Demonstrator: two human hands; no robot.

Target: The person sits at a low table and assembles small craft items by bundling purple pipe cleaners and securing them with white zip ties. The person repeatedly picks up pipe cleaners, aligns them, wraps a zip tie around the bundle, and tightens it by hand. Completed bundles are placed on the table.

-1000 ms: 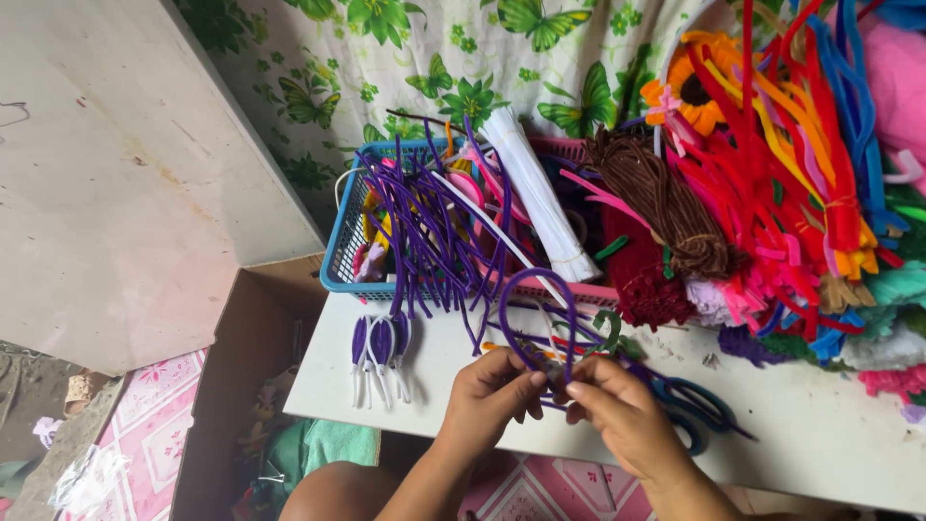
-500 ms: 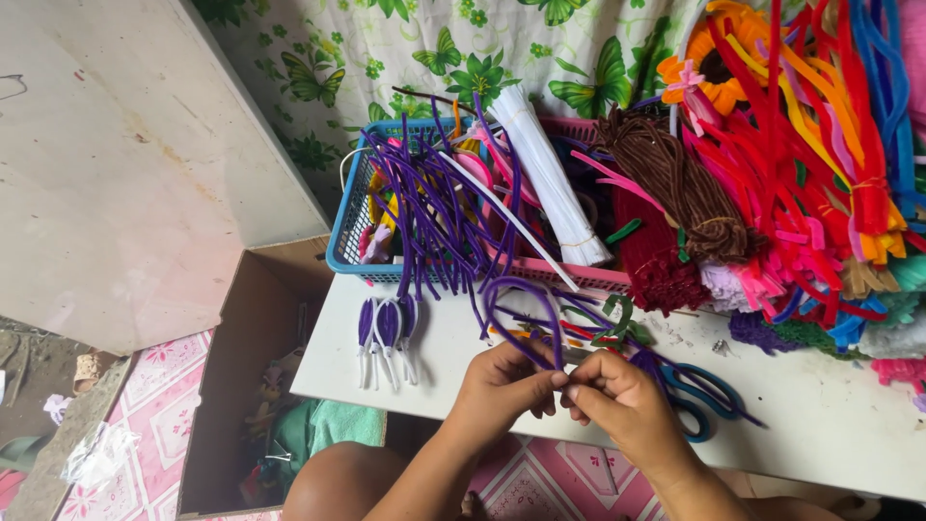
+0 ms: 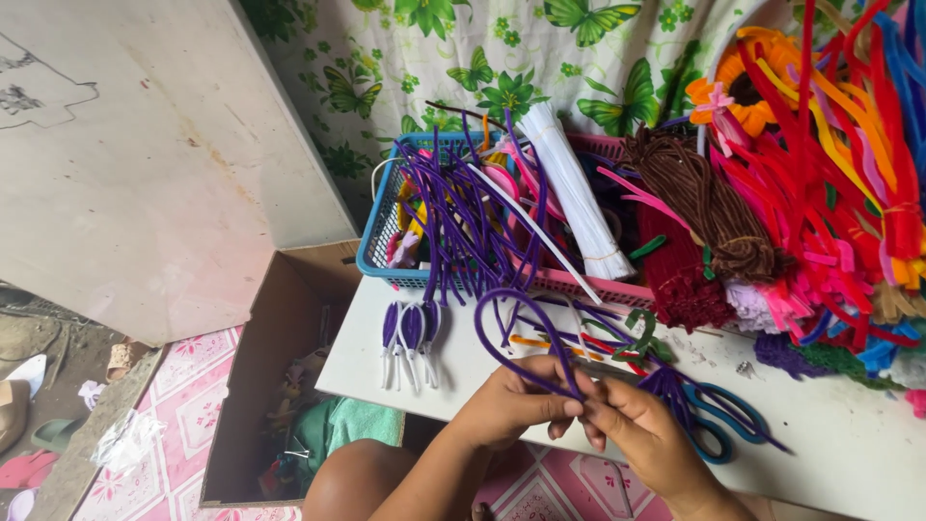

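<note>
Biggest thing I've got in view is the white table [image 3: 868, 453], pushed up against a green butterfly-print cloth [image 3: 540, 48] hanging behind it. To the left there's a big pale board [image 3: 125, 164] leaning at an angle, and below the table edge an open cardboard box [image 3: 260, 386] sits on a pink patterned floor mat [image 3: 183, 425].

The right side of the tabletop is buried under a huge heap of colourful pipe cleaners [image 3: 830, 193], mostly red, with orange, yellow and blue mixed in, plus a brown bundle [image 3: 714, 207] lying across it. Next to that is a blue basket [image 3: 381, 241] touching a pink basket [image 3: 598, 285], both stuffed with purple stems, and a white bundle of sticks [image 3: 579, 193] leaning across them.

On the table just in front of the blue basket lie a few small purple petal shapes [image 3: 410, 328] with white stems. Teal-handled scissors [image 3: 719, 420] rest flat near the front edge, just beside the right hand.

Both hands are at the front edge, touching each other. The left hand [image 3: 511, 405] and right hand [image 3: 641, 434] each have their fingertips pressed together, pinching the same purple pipe cleaner [image 3: 506, 323], which curves up into a loop just above them over the table.
</note>
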